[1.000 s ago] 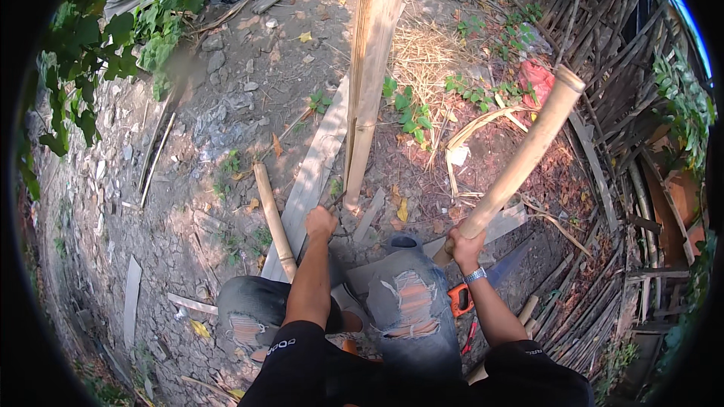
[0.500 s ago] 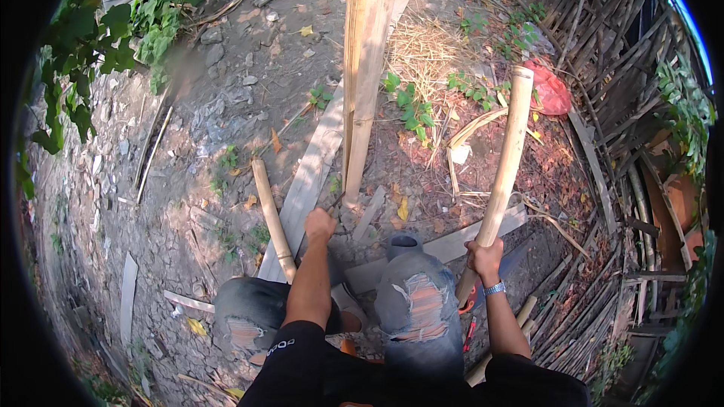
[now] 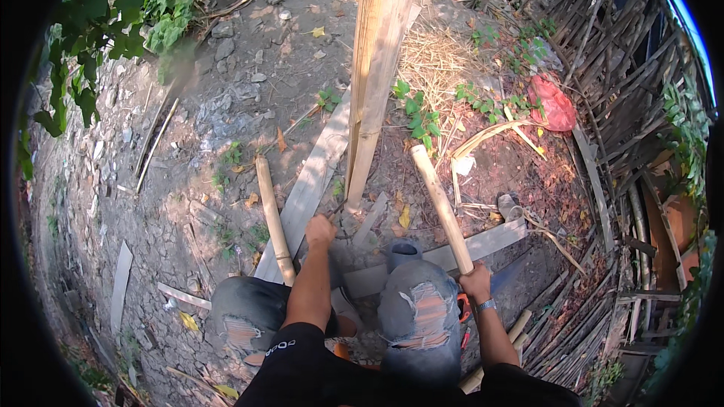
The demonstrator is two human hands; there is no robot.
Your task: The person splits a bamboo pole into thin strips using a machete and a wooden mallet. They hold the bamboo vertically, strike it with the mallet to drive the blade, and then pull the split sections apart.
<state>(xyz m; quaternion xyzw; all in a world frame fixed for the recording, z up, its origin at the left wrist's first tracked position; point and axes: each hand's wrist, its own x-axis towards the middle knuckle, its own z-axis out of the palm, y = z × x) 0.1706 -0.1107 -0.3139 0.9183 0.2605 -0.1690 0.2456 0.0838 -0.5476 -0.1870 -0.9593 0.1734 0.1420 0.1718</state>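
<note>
The left hand (image 3: 320, 231) is closed in a fist around a thin dark tool (image 3: 337, 212) (mostly hidden), right beside the foot of a split bamboo pole (image 3: 366, 124) standing upright on the ground (image 3: 181, 218). The right hand (image 3: 477, 282) grips the lower end of a bamboo stick (image 3: 445, 215), which slants up and leftward across a grey board (image 3: 498, 243). A shorter bamboo piece (image 3: 273, 218) lies left of the pole, by a long plank (image 3: 317, 158). Toward the ground's right edge, a red bag (image 3: 553, 103) sits near heaped sticks (image 3: 603, 53)
</note>
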